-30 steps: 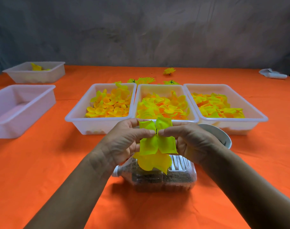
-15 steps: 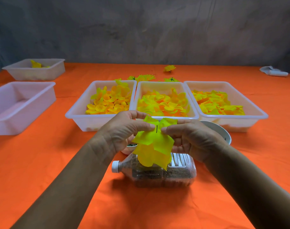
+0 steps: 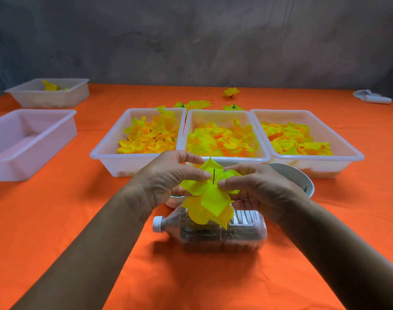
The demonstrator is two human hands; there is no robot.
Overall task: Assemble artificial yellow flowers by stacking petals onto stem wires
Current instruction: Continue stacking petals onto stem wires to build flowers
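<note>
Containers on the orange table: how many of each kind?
White plastic tubs: 5, three holding petals, two at left
Bowls: 2
Plastic bottle lying on its side: 1
Total: 8

Tabletop (image 3: pixel 56 220): matt orange cloth, creased. Trays (image 3: pixel 106 162): translucent white plastic. Petals (image 3: pixel 213 202): matt yellow fabric. Bottle (image 3: pixel 247 233) beneath petals: clear glossy plastic.

Mottled grey wall (image 3: pixel 191 41) behind, table draped in orange cloth (image 3: pixel 56 220), soft even light, faint shadows
</note>
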